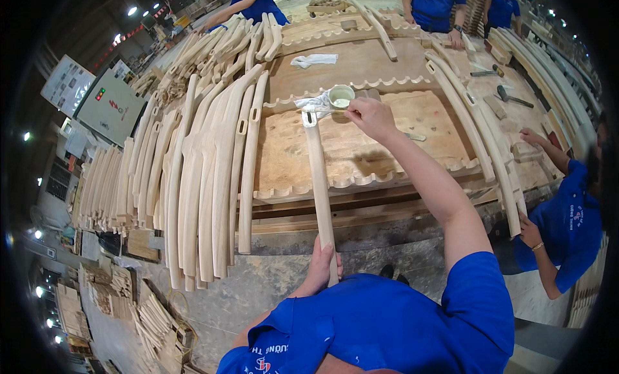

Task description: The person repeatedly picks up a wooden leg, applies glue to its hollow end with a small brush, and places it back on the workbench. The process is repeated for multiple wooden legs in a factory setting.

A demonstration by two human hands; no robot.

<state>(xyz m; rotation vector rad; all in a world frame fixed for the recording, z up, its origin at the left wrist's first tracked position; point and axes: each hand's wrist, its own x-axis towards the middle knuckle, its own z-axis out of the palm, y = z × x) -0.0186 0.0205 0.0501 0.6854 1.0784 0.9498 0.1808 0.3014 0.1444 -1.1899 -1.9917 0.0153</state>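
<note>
My left hand is wrapped round the near end of a long pale wooden chair leg, which slants away from my body over the bench edge. Its far end has an oval slot whose rim looks whitened. Just right of that slot, my right hand pinches a thin stick pointing at it; the tip is too small to make out. Beyond the hand stands a pale green cup with whitish stuff inside. A crumpled white rag lies beside the cup.
Scalloped wooden rails cross the bench. Many slotted wooden legs are stacked at the left, others at the right. A second white cloth and a hammer lie farther off. A co-worker handles a leg at the right.
</note>
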